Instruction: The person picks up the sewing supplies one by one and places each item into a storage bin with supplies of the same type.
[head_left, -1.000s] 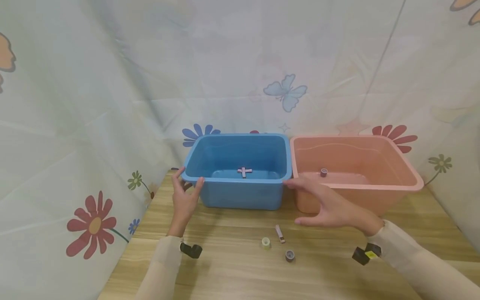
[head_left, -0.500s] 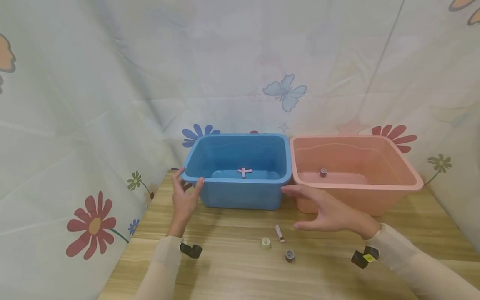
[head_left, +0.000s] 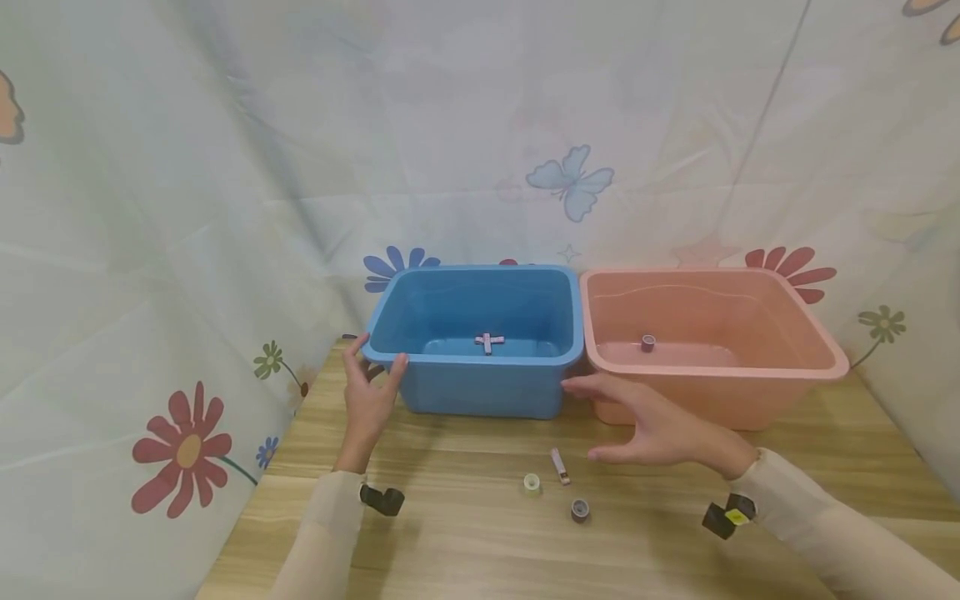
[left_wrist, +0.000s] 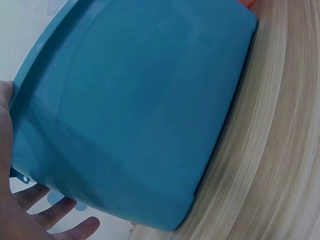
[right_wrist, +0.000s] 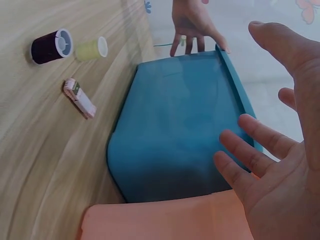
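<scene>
My left hand [head_left: 371, 408] rests at the front left corner of a blue plastic tub [head_left: 483, 390]. Its thumb touches the front rim, and straight, spread fingers lie along the left side, seen in the left wrist view. Near the tub's front right corner is my right hand [head_left: 656, 421], holding nothing, thumb and fingers spread apart; whether its fingertips touch the tub I cannot tell. On the table below lie a pale yellow-green thread spool [head_left: 532, 484], a dark purple thread spool [head_left: 580, 510] and a small pale pink banded strip [head_left: 560, 467].
A pink tub [head_left: 720, 373] stands right beside the blue one, with a dark spool [head_left: 647, 342] inside. Crossed pale pink strips [head_left: 488, 342] lie in the blue tub. Both tubs stand on a wooden table [head_left: 465, 533] before a printed curtain [head_left: 450, 125].
My right hand has drawn slightly down and left, away from the rims at the junction of the tubs. The left hand keeps its place; the tubs and small items have not moved.
</scene>
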